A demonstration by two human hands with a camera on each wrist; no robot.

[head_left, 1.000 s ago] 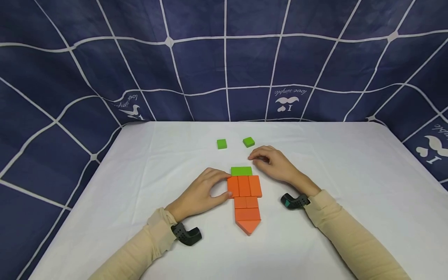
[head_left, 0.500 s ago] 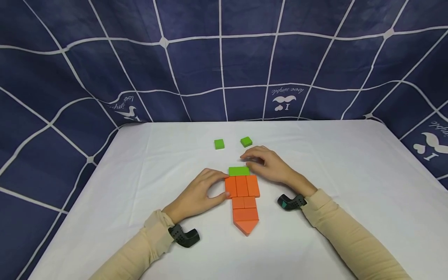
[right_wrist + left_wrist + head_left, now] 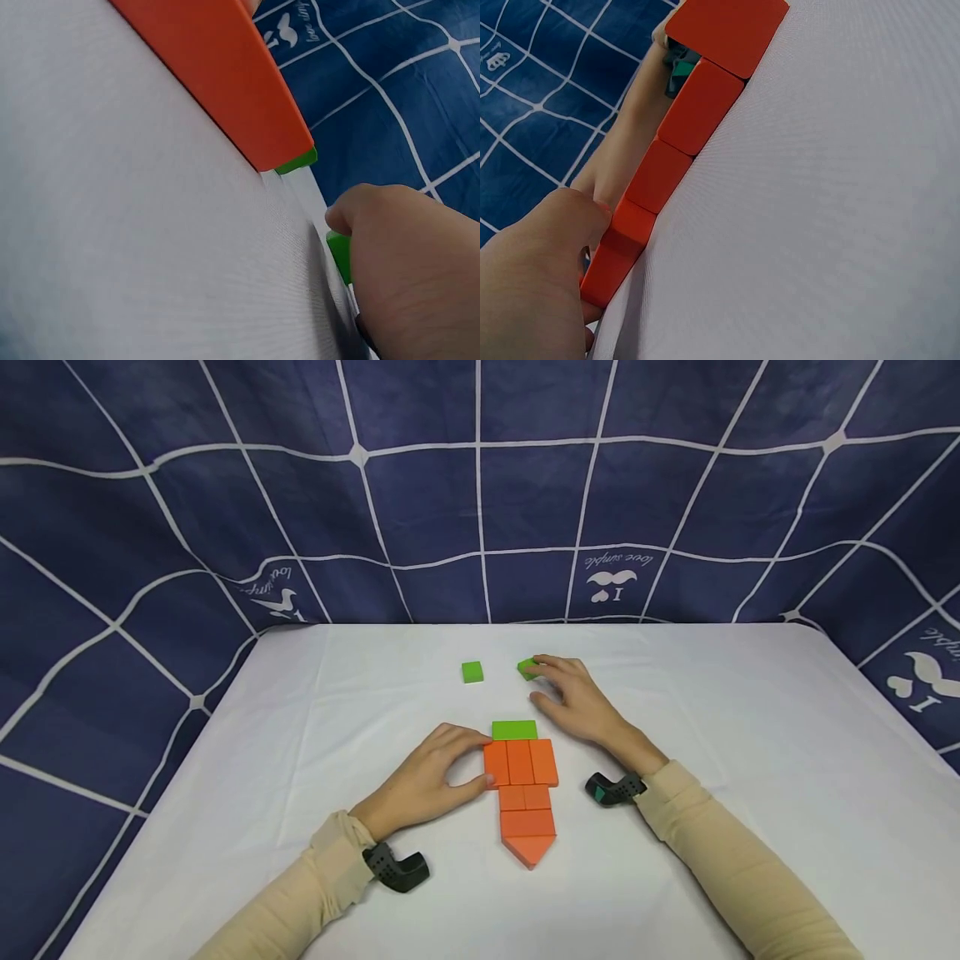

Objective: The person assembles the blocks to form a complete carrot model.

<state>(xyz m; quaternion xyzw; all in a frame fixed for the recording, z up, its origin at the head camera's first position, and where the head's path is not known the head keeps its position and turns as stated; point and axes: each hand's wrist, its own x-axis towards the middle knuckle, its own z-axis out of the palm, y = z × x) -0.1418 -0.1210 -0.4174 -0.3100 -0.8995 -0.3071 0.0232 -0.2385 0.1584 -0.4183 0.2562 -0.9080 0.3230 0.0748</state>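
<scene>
My left hand [image 3: 423, 777] holds the leftmost upright orange block [image 3: 496, 764] by its ends, index finger at the far one and thumb at the near one. In the left wrist view the thumb [image 3: 574, 217] lies against that block's end. My right hand [image 3: 581, 702] reaches over a small green square block [image 3: 522, 666], fingertips partly covering it and thumb apart. Several orange blocks lie edge to edge, with a pointed block [image 3: 529, 849] nearest me. A long green block [image 3: 514, 730] lies across their far end.
Another green square block [image 3: 472, 672] lies on the white cloth [image 3: 360, 685] left of the one under my right hand. Behind the table hangs a dark blue curtain [image 3: 420, 502] with white lines. Each wrist wears a black camera band [image 3: 397, 868].
My right hand first shifts left toward the long green block, then moves away from me to the right-hand green square. The left hand stays at the orange block.
</scene>
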